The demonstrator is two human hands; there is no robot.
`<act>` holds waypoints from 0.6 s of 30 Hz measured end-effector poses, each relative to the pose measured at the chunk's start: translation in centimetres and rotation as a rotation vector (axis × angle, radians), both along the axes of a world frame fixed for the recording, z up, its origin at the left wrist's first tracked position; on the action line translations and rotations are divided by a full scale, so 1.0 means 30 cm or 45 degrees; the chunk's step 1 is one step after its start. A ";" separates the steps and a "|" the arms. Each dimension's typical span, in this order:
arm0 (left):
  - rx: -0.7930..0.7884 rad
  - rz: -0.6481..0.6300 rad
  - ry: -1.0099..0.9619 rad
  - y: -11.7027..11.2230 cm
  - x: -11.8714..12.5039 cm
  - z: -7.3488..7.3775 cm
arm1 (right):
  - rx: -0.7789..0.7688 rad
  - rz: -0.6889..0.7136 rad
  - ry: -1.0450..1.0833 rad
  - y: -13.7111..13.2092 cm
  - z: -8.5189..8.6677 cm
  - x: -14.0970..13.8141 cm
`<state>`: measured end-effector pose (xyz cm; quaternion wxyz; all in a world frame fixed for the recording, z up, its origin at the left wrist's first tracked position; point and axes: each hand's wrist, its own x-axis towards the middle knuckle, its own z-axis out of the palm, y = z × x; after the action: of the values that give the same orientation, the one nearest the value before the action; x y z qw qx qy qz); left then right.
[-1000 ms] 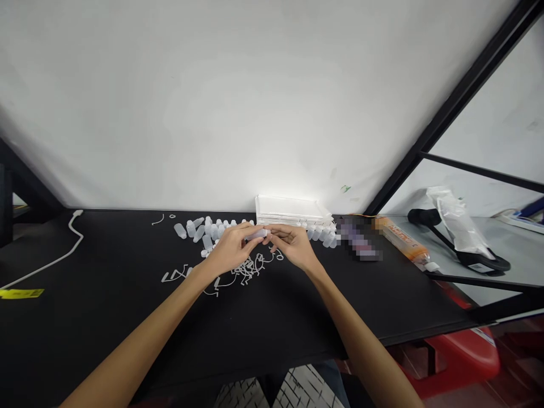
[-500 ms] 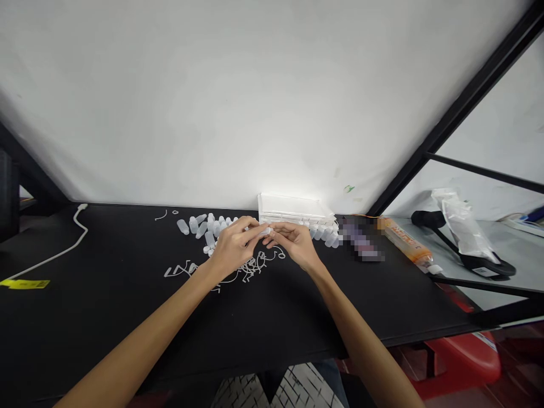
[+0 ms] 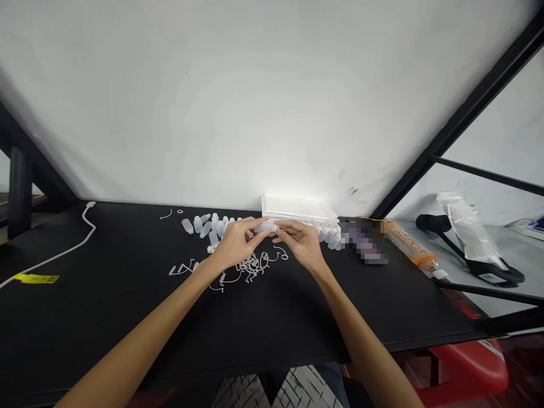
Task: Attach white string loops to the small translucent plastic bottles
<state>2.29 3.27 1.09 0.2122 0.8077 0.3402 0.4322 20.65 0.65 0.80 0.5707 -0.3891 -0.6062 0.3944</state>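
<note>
Between my two hands, above the black table, lies a small translucent white bottle (image 3: 265, 227), turned on its side. My left hand (image 3: 236, 242) pinches its left part between thumb and fingers. At the bottle's right end, the fingertips of my right hand (image 3: 301, 241) are closed on it. Several similar bottles (image 3: 198, 224) stand and lie behind my left hand, partly hidden by it. A tangle of thin white strips (image 3: 251, 265) is spread on the table just below my hands. More small bottles (image 3: 332, 237) lie in a row beyond my right hand.
A stack of white flat boxes or trays (image 3: 300, 208) sits against the wall. To the right are a blurred purple item (image 3: 363, 243) and an orange-labelled tube (image 3: 410, 246). A white cable (image 3: 63, 253) with a yellow tag (image 3: 38, 278) runs along the left. A red stool (image 3: 471, 368) is below.
The bottle now shows more of its body between my hands, which have moved slightly apart. The whole view has shifted a little.
</note>
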 end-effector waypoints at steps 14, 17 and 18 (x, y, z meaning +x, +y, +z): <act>-0.027 -0.140 -0.012 0.007 -0.012 0.002 | -0.037 0.240 0.069 0.003 -0.018 0.003; 0.032 -0.132 0.019 0.008 -0.011 0.000 | -0.049 0.225 0.086 0.001 -0.018 -0.003; 0.051 -0.125 0.029 0.009 -0.011 -0.001 | -0.052 0.218 0.091 0.001 -0.019 -0.004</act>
<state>1.97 3.52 1.07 0.2130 0.8324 0.2938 0.4189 20.52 0.66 0.23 0.5482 -0.3331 -0.6081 0.4677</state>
